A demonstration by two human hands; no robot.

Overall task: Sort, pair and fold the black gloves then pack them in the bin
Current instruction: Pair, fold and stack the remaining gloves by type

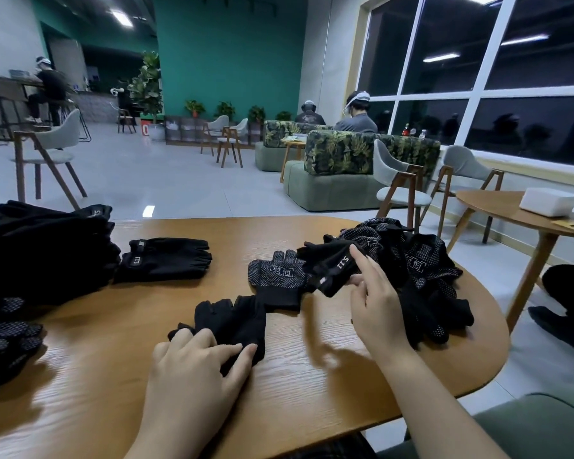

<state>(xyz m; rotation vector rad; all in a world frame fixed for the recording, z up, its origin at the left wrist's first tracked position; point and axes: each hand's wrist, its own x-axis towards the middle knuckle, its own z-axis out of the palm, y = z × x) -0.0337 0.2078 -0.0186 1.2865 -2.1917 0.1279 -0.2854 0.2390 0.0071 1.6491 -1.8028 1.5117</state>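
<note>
On the wooden table, my left hand lies flat with straight fingers on a plain black fingerless glove. My right hand pinches a black fingerless glove marked 5.11, lifted above the table. Under it lies a dotted black glove with a white logo. A loose heap of dotted gloves sits behind my right hand. A paired set of 5.11 gloves lies at centre left. No bin is visible.
A tall stack of black gloves fills the table's left side, with dotted gloves below it at the left edge. A second wooden table carrying a white box stands at right. Chairs, sofas and seated people are beyond.
</note>
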